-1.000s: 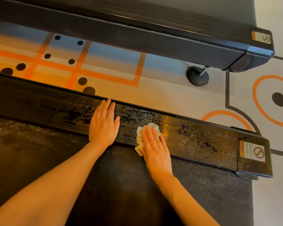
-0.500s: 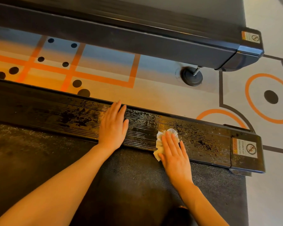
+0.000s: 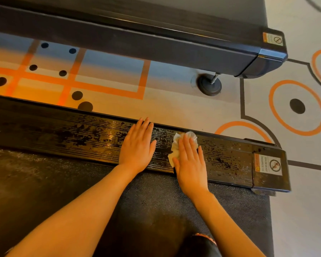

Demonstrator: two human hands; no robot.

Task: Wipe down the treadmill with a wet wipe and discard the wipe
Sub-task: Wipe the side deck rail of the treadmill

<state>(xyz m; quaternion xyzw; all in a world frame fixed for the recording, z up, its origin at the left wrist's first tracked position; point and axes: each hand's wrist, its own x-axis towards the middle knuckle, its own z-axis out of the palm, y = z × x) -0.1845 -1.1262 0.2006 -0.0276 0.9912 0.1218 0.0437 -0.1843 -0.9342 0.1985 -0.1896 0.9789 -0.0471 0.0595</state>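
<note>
We see the left hand [image 3: 137, 149] flat on the treadmill side rail [image 3: 72, 134], fingers straight and together, gripping nothing. Just right of it, the right hand [image 3: 190, 164] presses the crumpled wet wipe [image 3: 176, 145] onto the same rail with straight fingers. Rail surface streaked wet. Warning sticker [image 3: 268, 165] at the rail's right end.

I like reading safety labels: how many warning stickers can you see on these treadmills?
2. One warning sticker is on the end cap of the near side rail, right of the right hand. The other sticker is on the far treadmill's end corner, top right. Others may lie outside the view.
</note>
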